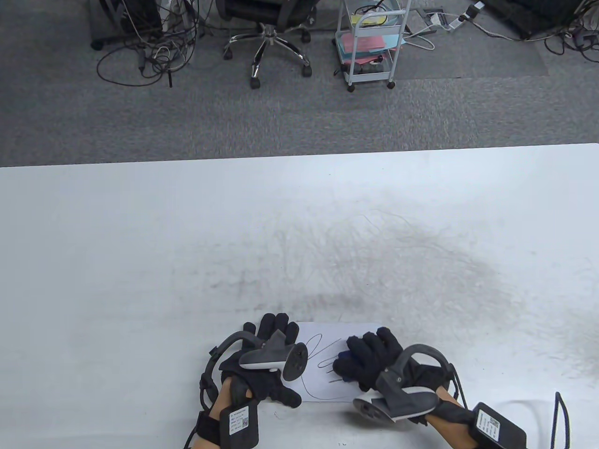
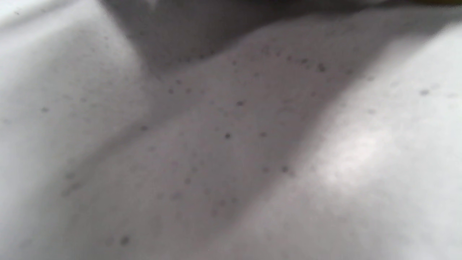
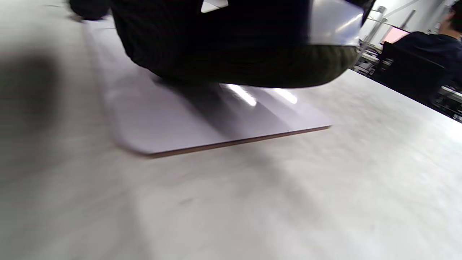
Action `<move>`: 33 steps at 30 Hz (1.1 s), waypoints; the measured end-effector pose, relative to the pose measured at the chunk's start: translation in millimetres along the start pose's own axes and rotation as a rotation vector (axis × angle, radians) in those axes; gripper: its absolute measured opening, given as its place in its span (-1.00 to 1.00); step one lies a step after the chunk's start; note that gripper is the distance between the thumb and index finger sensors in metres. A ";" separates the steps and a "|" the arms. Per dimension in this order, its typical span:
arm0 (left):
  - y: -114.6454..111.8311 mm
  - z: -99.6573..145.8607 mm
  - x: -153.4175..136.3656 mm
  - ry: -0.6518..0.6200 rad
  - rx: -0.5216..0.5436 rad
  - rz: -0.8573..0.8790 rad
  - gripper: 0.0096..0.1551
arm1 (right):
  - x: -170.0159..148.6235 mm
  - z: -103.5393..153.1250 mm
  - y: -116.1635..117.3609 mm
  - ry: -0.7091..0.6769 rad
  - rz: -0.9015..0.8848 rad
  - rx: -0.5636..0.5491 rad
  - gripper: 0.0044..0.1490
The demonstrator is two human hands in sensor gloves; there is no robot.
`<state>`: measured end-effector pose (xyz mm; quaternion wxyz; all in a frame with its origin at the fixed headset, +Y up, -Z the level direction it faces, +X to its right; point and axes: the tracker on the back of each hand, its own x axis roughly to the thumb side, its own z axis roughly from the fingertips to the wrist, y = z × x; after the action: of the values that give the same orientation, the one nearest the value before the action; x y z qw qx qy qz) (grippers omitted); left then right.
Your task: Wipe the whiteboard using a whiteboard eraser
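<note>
— Where's the board?

— The whiteboard (image 1: 327, 355) lies flat on the table (image 1: 140, 262) at the near edge, between the two hands, with dark pen loops on its middle. In the right wrist view its rounded corner (image 3: 151, 144) and thin brown edge show against the table.

— And the left hand?

— The left hand (image 1: 262, 362) rests palm down on the board's left end, fingers stretched forward and close together. Its wrist view is just blurred, speckled white surface.

— The right?

— The right hand (image 1: 374, 358) is curled over the eraser (image 1: 344, 362), a dark blue block peeking out under the fingers, gripping it against the board's right part beside the pen marks.
</note>
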<state>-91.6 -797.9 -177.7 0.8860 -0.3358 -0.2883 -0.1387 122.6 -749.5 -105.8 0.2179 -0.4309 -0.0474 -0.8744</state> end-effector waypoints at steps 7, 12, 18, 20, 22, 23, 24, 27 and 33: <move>0.1 -0.1 0.0 0.000 0.000 -0.001 0.68 | 33.8 27.4 -6.9 -0.075 0.090 0.001 -0.29; 0.1 -0.2 0.0 -0.001 0.001 -0.002 0.68 | 21.5 16.0 -5.3 -0.024 0.007 0.035 -0.30; 0.1 -0.2 0.1 -0.002 0.001 -0.001 0.68 | -27.4 -28.6 0.7 0.132 -0.113 0.111 -0.30; 0.2 -0.1 0.1 -0.002 0.001 -0.001 0.68 | -48.1 -47.4 3.6 0.190 -0.154 0.127 -0.30; 0.1 -0.1 0.0 -0.003 0.002 -0.001 0.68 | -62.8 -62.1 4.8 0.235 -0.183 0.149 -0.30; 0.1 -0.1 0.0 -0.003 0.001 -0.001 0.68 | -67.0 -66.5 5.1 0.246 -0.180 0.150 -0.30; 0.1 -0.1 0.0 -0.003 0.002 -0.001 0.68 | -71.5 -71.7 5.6 0.252 -0.180 0.151 -0.31; 0.0 -0.2 0.0 -0.003 0.001 -0.001 0.68 | -74.4 -75.1 5.7 0.248 -0.188 0.150 -0.30; 0.0 -0.2 0.0 -0.002 0.000 0.000 0.68 | -50.3 -54.6 5.1 0.169 -0.080 0.051 -0.30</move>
<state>-91.5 -798.0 -177.8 0.8857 -0.3357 -0.2892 -0.1385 111.5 -751.7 -179.3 0.1970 -0.3478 -0.0684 -0.9141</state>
